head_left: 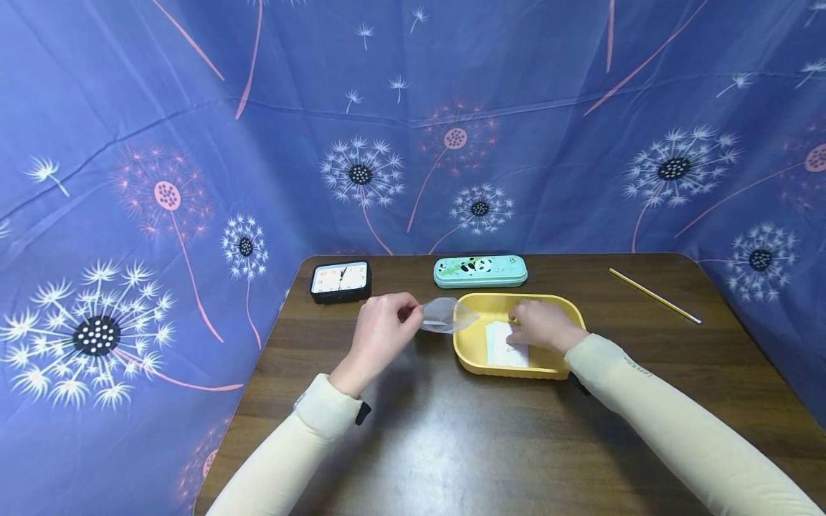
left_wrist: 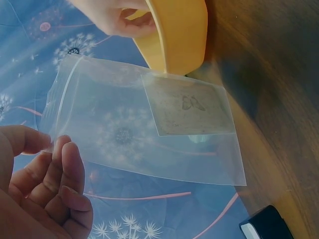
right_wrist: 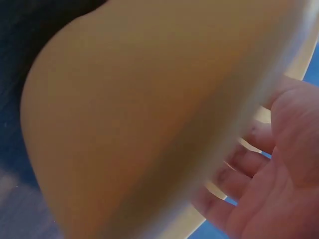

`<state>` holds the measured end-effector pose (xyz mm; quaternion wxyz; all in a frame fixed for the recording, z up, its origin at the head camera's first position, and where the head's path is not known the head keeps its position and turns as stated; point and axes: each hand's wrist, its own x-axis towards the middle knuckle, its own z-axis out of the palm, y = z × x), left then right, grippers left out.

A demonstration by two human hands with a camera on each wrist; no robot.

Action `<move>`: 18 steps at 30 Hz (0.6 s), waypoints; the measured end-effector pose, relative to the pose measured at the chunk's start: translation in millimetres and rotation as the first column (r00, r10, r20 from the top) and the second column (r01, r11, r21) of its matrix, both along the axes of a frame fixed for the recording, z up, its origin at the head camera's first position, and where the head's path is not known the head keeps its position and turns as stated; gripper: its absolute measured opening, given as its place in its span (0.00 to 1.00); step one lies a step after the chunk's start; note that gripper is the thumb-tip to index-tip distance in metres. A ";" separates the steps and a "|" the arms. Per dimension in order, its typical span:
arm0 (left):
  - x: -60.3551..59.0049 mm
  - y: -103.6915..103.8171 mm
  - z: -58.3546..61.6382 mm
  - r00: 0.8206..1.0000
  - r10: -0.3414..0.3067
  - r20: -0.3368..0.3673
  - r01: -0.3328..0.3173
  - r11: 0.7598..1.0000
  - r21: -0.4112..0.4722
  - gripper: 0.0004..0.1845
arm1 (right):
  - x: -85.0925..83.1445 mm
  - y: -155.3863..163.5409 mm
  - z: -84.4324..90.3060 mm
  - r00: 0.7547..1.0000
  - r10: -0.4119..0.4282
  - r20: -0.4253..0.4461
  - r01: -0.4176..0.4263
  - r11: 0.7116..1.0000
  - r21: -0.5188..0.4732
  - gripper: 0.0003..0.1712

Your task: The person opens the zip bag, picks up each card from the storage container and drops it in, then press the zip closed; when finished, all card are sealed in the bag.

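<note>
Your left hand (head_left: pixel 381 331) pinches one clear plastic bag (head_left: pixel 447 315) by its edge, fingers (left_wrist: pixel 70 169) curled at the corner, and holds it up off the worktop (head_left: pixel 452 444), just left of the yellow tray (head_left: pixel 474 358). The bag's far corner reaches the tray's left rim; in the left wrist view the bag (left_wrist: pixel 139 129) hangs flat, with a pale label showing through it.

Your right hand (head_left: pixel 542 326) sits inside the tray, fingers bent down onto the white papers (head_left: pixel 506 352) lying there; whether they pinch a sheet you cannot tell from these views. The right wrist view shows only the tray's outer wall (right_wrist: pixel 139 114) up close.

Count one tray, one bag, one small stack of papers, one teal pencil case (head_left: pixel 480 271) just behind the tray, one black clock (head_left: pixel 340 280) at the back left, and one yellow pencil (head_left: pixel 654 295) well apart at the back right.

The near half of the dark wood worktop lies open in front of both arms. Blue dandelion-print cloth (head_left: pixel 161 179) closes in the left, back and right sides.
</note>
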<state>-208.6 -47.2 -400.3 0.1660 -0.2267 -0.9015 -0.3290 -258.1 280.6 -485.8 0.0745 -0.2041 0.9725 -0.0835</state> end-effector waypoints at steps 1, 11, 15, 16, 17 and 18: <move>0.2 -0.1 -0.2 1.000 0.001 0.000 -0.001 1.000 -0.001 0.07 | 0.3 0.0 -1.2 1.000 -0.002 0.016 0.002 1.000 0.003 0.19; 0.1 0.3 -0.7 1.000 -0.001 0.008 0.001 1.000 0.005 0.06 | -0.8 1.9 -7.4 0.998 -0.019 0.066 0.017 0.999 0.032 0.34; 0.1 0.1 -0.6 1.000 -0.002 0.013 0.001 1.000 0.008 0.06 | -2.5 1.4 -7.7 0.996 -0.031 0.081 0.029 0.999 0.028 0.33; 0.0 0.0 -0.7 1.000 -0.002 0.013 0.002 1.000 0.010 0.06 | -2.9 1.3 -7.8 0.996 -0.031 0.078 0.029 0.999 0.029 0.33; 0.0 -0.2 -0.8 1.000 -0.002 0.012 0.001 1.000 0.011 0.06 | -3.2 0.9 -7.6 0.997 -0.033 0.075 0.031 0.999 0.031 0.33; -0.2 -0.4 -1.1 1.000 -0.001 0.010 0.001 1.000 0.010 0.06 | -3.3 0.7 -7.6 0.997 -0.032 0.066 0.030 0.999 0.033 0.33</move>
